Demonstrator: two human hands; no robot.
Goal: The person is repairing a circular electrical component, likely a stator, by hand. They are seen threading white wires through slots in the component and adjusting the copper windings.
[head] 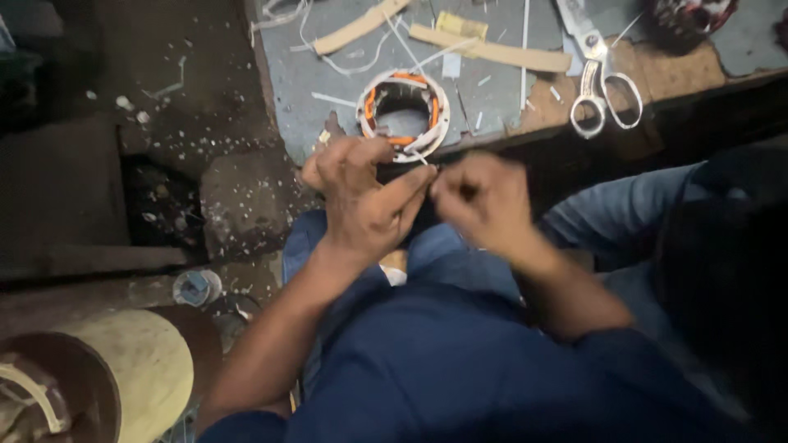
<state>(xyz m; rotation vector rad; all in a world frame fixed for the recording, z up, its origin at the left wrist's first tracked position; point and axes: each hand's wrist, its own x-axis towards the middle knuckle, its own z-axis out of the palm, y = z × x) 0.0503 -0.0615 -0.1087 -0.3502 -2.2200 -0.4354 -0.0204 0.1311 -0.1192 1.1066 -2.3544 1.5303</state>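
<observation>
From the head view, my left hand (365,201) and my right hand (480,205) meet fingertip to fingertip just off the near edge of the grey worn workbench (492,90). Both are pinched nearly closed, seemingly on a thin white strip (428,168) between them, though blur hides the hold. The round white-and-orange wound stator ring (403,113) lies on the bench at that near edge, just beyond my left knuckles. Metal scissors (603,86) lie farther right, well apart.
</observation>
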